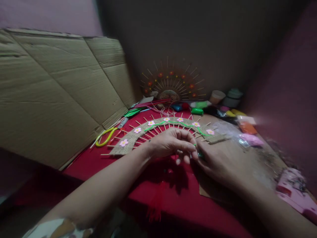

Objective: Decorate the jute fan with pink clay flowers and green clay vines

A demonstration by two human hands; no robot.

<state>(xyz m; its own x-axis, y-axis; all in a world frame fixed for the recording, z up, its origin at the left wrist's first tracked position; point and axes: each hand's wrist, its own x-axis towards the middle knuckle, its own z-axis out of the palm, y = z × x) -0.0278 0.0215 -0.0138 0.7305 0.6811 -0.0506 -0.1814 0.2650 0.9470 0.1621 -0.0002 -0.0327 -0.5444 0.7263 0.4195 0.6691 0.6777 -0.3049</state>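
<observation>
Both hands meet in front of an arched, twine-wrapped craft piece (128,134) on the red cloth. Thin sticks fan out from the arch, pink flowers (166,119) with yellow centres dot it, and a wavy green strand (158,124) runs along its middle and right side. My left hand (170,143) pinches a small bit of green material (194,145), perhaps clay, between thumb and forefinger. Close against it, my right hand (215,160) is closed around more green material (200,154), its fingertips mostly hidden.
Yellow-handled scissors (106,137) lie left of the arch, beside a tall cardboard sheet (56,96). A similar fan-shaped piece (170,82) with orange flowers stands behind. Coloured packets (251,139) and a cup (217,97) line the right; a pink object (294,191) sits nearer.
</observation>
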